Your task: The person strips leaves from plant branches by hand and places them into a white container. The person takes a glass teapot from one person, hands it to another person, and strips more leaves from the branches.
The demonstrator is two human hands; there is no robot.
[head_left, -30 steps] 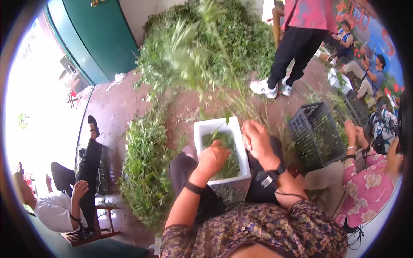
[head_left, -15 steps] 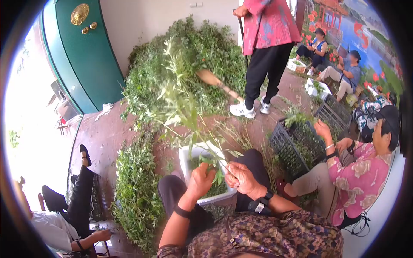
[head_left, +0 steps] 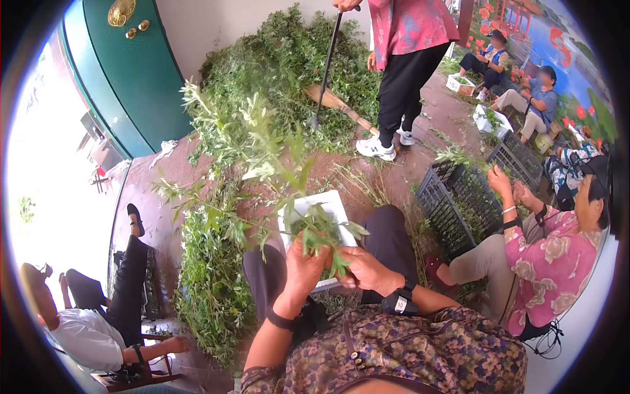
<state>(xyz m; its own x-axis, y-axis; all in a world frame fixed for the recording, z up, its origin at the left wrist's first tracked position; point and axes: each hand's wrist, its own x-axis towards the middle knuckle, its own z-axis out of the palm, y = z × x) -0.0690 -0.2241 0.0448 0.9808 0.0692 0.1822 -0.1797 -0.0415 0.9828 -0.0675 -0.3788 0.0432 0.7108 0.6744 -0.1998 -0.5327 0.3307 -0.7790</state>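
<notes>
Both hands are close together above a white foam box [head_left: 335, 199] between my knees. My left hand [head_left: 303, 268] is closed around leafy green stalks [head_left: 262, 167], whose tops fan out up and to the left. Close beside it, my right hand [head_left: 373, 270] grips the lower part of the same stalks, fingers curled in; some leaves hang over the fingers. The leaves partly hide the box's inside. To the left of my legs lies a long heap of leafy stalks [head_left: 213, 282].
A large pile of greenery [head_left: 275, 65] lies against the wall, with a broom [head_left: 338, 104] on it. A person in a pink jacket [head_left: 410, 29] stands there holding a pole. Black crates [head_left: 453, 210] stand at right before a seated person [head_left: 551, 269]. Another person [head_left: 85, 335] sits at left.
My hands have come closer together and the stalks now lean further left. The standing person's pole has come into clear view over the pile. The camera view has shifted slightly.
</notes>
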